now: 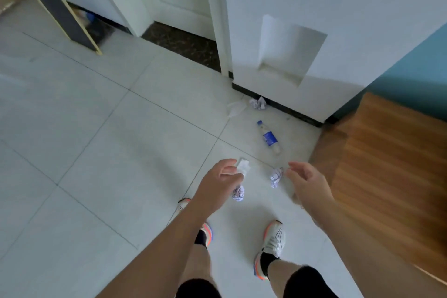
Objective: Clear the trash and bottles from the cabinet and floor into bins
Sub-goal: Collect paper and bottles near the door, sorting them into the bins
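Trash and one bottle lie scattered on the white tiled floor (101, 143). Head view: the plastic bottle (269, 137), clear with a blue label and blue cap, lies on its side on the tiles, cap pointing away from the person, near the base of the white cabinet (314, 31). A crumpled printed paper ball (258, 103) rests against the cabinet's dark plinth, with a flat piece of clear or white wrapping (235, 108) just beside it on its left. A second crumpled paper ball (276, 177) lies on the floor just beside the fingertips of the right hand (306, 181); whether they touch cannot be told. The right hand's grip is open, fingers spread and loosely curled, holding nothing. The left hand (221, 184) is extended palm down with fingers loosely curled; a white crumpled tissue (243, 165) shows at its fingertips and a third printed paper ball (239, 193) shows under its palm. Whether the left grip has hold of either item cannot be told. Both sneakers (273, 244) stand on the tiles below the hands. Wooden flooring (387, 164) adjoins the tiles on the right.
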